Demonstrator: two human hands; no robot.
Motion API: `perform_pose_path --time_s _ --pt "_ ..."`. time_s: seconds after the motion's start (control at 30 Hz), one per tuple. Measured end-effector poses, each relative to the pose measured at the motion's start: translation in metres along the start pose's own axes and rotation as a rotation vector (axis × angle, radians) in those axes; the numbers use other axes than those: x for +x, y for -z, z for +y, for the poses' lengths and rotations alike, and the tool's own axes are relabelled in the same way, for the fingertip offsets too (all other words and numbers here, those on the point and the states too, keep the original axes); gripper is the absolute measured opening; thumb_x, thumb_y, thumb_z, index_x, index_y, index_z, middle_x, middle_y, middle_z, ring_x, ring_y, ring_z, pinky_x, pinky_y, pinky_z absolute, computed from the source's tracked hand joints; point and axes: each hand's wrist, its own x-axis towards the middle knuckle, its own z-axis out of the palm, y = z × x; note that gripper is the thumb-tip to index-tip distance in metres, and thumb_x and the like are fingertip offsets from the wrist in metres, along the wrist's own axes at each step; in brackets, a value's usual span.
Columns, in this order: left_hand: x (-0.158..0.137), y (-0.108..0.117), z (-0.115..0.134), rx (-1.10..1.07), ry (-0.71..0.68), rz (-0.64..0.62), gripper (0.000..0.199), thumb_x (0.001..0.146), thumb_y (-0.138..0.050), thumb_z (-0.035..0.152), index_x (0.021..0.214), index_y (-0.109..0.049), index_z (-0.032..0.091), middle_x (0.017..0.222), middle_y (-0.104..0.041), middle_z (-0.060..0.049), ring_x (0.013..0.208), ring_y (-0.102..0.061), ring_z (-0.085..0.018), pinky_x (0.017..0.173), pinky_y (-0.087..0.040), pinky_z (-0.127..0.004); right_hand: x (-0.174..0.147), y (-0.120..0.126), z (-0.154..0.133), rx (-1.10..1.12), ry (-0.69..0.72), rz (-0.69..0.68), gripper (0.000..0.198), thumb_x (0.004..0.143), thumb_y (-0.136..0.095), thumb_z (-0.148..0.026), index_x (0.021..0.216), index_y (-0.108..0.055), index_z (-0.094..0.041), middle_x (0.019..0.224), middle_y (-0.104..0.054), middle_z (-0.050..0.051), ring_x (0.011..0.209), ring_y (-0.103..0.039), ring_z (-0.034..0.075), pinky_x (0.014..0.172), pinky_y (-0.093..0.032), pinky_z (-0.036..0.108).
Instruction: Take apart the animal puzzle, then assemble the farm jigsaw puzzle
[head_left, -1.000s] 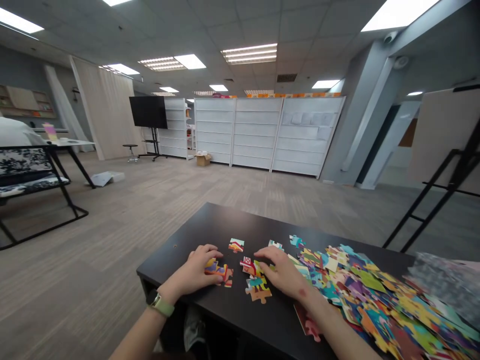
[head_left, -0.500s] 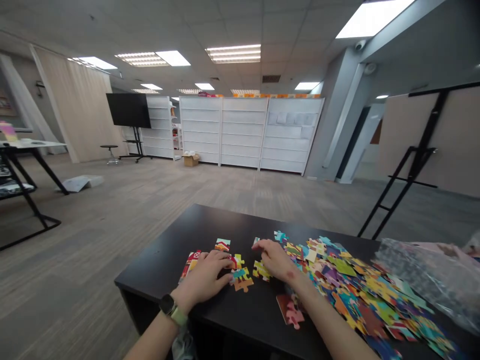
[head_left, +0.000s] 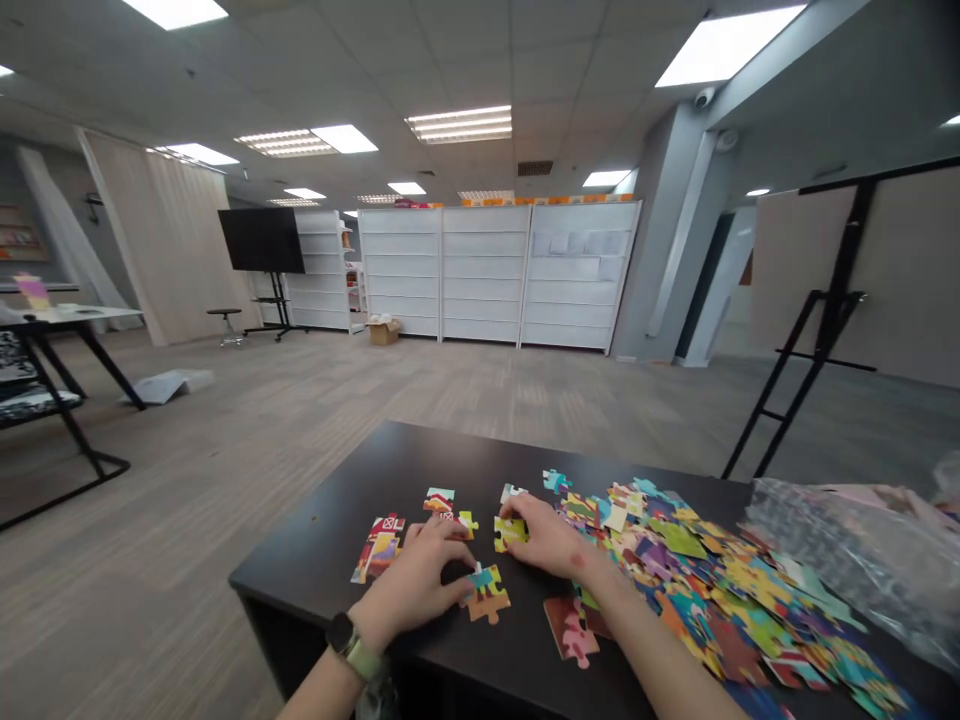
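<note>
My left hand is over the black table, thumb and index finger closed at the left edge of a joined teal, yellow and brown puzzle piece. Beyond its fingers lie a red-and-yellow puzzle piece and a red-roofed piece. Left of that hand is a joined red barn section, partly covered. My right hand pinches a yellow puzzle piece with its fingertips. Just behind those fingers a pale piece rests on the table.
A large heap of loose puzzle pieces spreads over the right of the black table. Pink and brown pieces lie near the front edge. Clear plastic packaging sits far right. An easel-like stand stands beyond.
My right hand has moved slightly left and nearer, its fingers now on the yellow piece. The teal-and-brown piece now lies apart from the red-and-yellow one, with my left fingers at its edge.
</note>
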Motion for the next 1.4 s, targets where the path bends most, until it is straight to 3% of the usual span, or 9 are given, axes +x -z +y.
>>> perform_pose_path --time_s 0.07,0.17,0.4,0.57,0.73,0.93,1.1,1.4 --pt "-0.003 0.0 -0.001 -0.017 -0.023 -0.016 0.024 0.083 -0.076 0.036 0.107 -0.073 0.034 0.139 -0.058 -0.002 0.13 -0.05 -0.032 0.109 -0.036 -0.048 0.004 -0.006 -0.002 0.009 0.028 0.064 0.033 0.078 -0.066 -0.017 0.111 -0.067 -0.021 0.113 -0.067 0.006 0.106 -0.062 0.022 0.095 -0.046 0.033" --pt "-0.002 0.0 -0.008 0.028 0.014 0.068 0.034 0.089 -0.068 0.034 0.123 -0.067 0.032 0.14 -0.058 -0.006 0.131 -0.049 -0.031 0.11 -0.037 -0.049 0.011 -0.017 -0.006 0.018 0.069 0.115 0.03 0.085 -0.064 -0.02 0.114 -0.07 -0.022 0.117 -0.067 0.007 0.111 -0.061 0.021 0.101 -0.044 0.033" --pt "0.004 0.002 -0.026 0.032 0.02 0.069 0.032 0.09 -0.065 0.031 0.122 -0.069 0.03 0.138 -0.061 -0.006 0.13 -0.052 -0.031 0.11 -0.039 -0.049 0.017 -0.026 -0.017 -0.041 0.074 0.139 0.018 0.089 -0.06 -0.021 0.091 -0.078 -0.023 0.103 -0.069 0.006 0.098 -0.063 0.022 0.091 -0.047 0.034" --pt "0.016 0.025 -0.06 0.038 0.102 0.19 0.045 0.09 -0.054 0.02 0.135 -0.059 0.026 0.152 -0.048 -0.008 0.14 -0.043 -0.028 0.113 -0.036 -0.049 0.016 -0.024 -0.026 -0.075 0.064 0.133 0.014 0.087 -0.065 -0.03 0.083 -0.076 -0.021 0.097 -0.068 0.007 0.095 -0.062 0.024 0.087 -0.047 0.036" --pt "0.034 0.034 -0.09 0.047 0.137 0.139 0.047 0.086 -0.054 0.014 0.131 -0.062 0.024 0.145 -0.057 -0.008 0.136 -0.049 -0.024 0.113 -0.037 -0.044 0.012 -0.024 -0.033 -0.045 0.094 0.099 0.008 0.084 -0.067 -0.028 0.084 -0.073 -0.022 0.099 -0.067 0.006 0.093 -0.063 0.023 0.086 -0.048 0.035" --pt "0.044 0.027 -0.095 0.063 0.094 0.057 0.041 0.086 -0.064 0.026 0.126 -0.065 0.029 0.135 -0.066 -0.004 0.125 -0.057 -0.027 0.106 -0.041 -0.044 0.01 -0.027 -0.028 0.013 0.124 0.082 0.008 0.086 -0.065 -0.026 0.09 -0.069 -0.022 0.122 -0.067 0.009 0.112 -0.061 0.027 0.099 -0.045 0.04" --pt "0.043 0.029 -0.096 0.083 0.086 0.057 0.032 0.092 -0.061 0.035 0.123 -0.067 0.028 0.128 -0.067 -0.005 0.118 -0.057 -0.027 0.102 -0.042 -0.042 0.013 -0.03 -0.022 -0.002 0.114 0.107 0.006 0.087 -0.061 -0.025 0.087 -0.066 -0.021 0.108 -0.07 0.008 0.105 -0.062 0.026 0.095 -0.046 0.04" --pt "0.035 0.029 -0.092 0.105 0.092 0.093 0.025 0.096 -0.056 0.032 0.118 -0.069 0.029 0.125 -0.067 -0.004 0.115 -0.057 -0.025 0.099 -0.043 -0.04 0.01 -0.023 -0.018 -0.015 0.093 0.127 0.008 0.086 -0.059 -0.019 0.089 -0.067 -0.021 0.105 -0.069 0.008 0.102 -0.063 0.025 0.093 -0.048 0.038"
